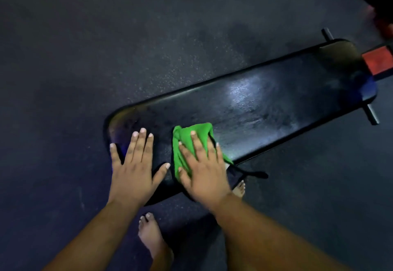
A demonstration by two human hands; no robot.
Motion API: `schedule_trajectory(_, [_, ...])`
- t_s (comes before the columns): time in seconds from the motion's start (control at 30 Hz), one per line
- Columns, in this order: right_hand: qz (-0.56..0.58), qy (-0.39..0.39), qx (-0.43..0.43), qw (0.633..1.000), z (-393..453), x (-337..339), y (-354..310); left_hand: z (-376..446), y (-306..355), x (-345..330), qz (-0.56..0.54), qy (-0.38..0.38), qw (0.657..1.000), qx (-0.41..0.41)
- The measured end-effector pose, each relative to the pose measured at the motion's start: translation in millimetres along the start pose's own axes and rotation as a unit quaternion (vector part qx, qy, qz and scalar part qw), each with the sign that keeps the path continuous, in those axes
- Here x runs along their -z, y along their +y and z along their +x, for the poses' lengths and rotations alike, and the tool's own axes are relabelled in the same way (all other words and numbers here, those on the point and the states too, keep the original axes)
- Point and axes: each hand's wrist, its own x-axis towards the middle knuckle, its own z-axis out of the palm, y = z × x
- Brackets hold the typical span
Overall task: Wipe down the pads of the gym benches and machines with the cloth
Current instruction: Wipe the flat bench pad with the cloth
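A long black padded gym bench runs from the lower middle to the upper right, its surface shiny with a light patch in the middle. A bright green cloth lies bunched on the pad near its near end. My right hand presses flat on the cloth with straight spread fingers. My left hand rests flat on the bare pad just left of the cloth, fingers spread, thumb pointing toward the cloth.
Dark speckled rubber floor surrounds the bench. A red frame block and metal cross pegs sit at the bench's far end. My bare feet stand beside the near end. A dark object fills the top right corner.
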Motion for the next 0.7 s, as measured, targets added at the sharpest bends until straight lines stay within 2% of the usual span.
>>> schedule_trajectory(0.07, [-0.054, -0.01, 0.08, 0.995, 32, 13, 39, -7, -12, 1, 0.0, -0.003, 1.0, 0.01])
schedule_trajectory(0.1, [-0.083, -0.003, 0.064, 0.995, 55, 21, 63, -10, -16, 1, 0.001, -0.005, 1.0, 0.013])
schedule_trajectory(0.17, [-0.067, 0.022, -0.093, 0.993, 104, 35, 93, -15, -23, 1, 0.004, -0.01, 1.0, 0.018])
schedule_trajectory(0.2, [-0.024, 0.033, -0.173, 0.984, 120, 39, 92, -16, -24, 0, 0.002, -0.011, 1.0, 0.019])
schedule_trajectory(0.23, [0.006, 0.043, -0.221, 0.974, 126, 37, 76, -20, -28, 0, -0.001, -0.012, 1.0, 0.022])
schedule_trajectory(0.27, [0.005, 0.047, -0.225, 0.973, 121, 31, 50, -23, -30, 0, -0.006, -0.015, 0.999, 0.028])
schedule_trajectory(0.4, [-0.028, -0.001, -0.053, 0.998, 36, 0, -50, -36, -39, 2, -0.033, -0.023, 0.997, 0.061])
schedule_trajectory(0.5, [-0.033, -0.043, 0.016, 0.998, 33, 1, -45, -48, -48, 1, -0.037, -0.038, 0.996, 0.069])
schedule_trajectory(0.57, [-0.054, -0.019, 0.016, 0.998, 75, 8, -29, -51, -54, -2, -0.034, -0.04, 0.996, 0.067])
schedule_trajectory(0.67, [-0.024, 0.023, -0.087, 0.996, 141, 10, -45, -50, -58, -5, -0.041, -0.041, 0.996, 0.068])
schedule_trajectory(0.7, [-0.026, 0.026, -0.096, 0.995, 146, 8, -61, -49, -59, -6, -0.046, -0.039, 0.996, 0.066])
